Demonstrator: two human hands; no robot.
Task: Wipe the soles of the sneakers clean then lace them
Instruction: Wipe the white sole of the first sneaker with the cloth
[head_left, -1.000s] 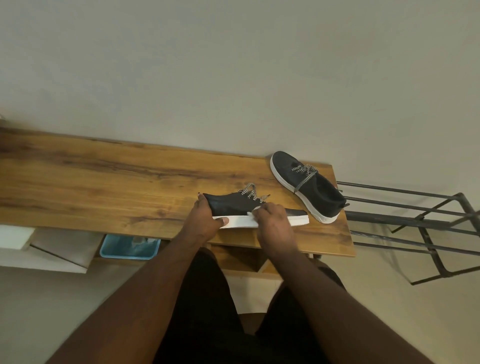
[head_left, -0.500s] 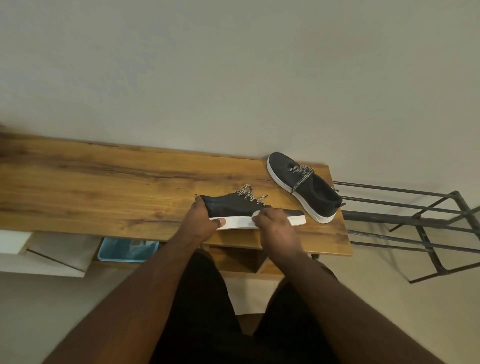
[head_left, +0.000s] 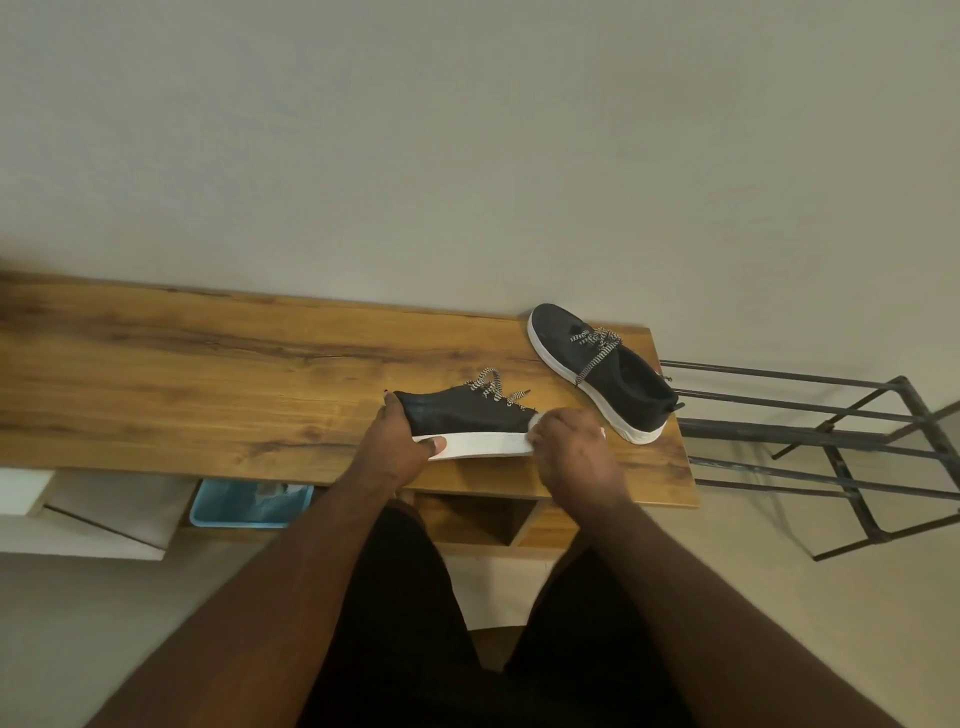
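Your forearms are bare, with no sleeves, watch or rings visible. Your left hand (head_left: 397, 447) and right hand (head_left: 574, 457) are gloveless. You wear black shorts (head_left: 410, 623).

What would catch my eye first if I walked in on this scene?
Probably the two hands at the near edge of the wooden table: the left hand grips the toe of a black sneaker tipped on its side, while the right hand covers its heel. A second sneaker stands upright at the table's far right corner.
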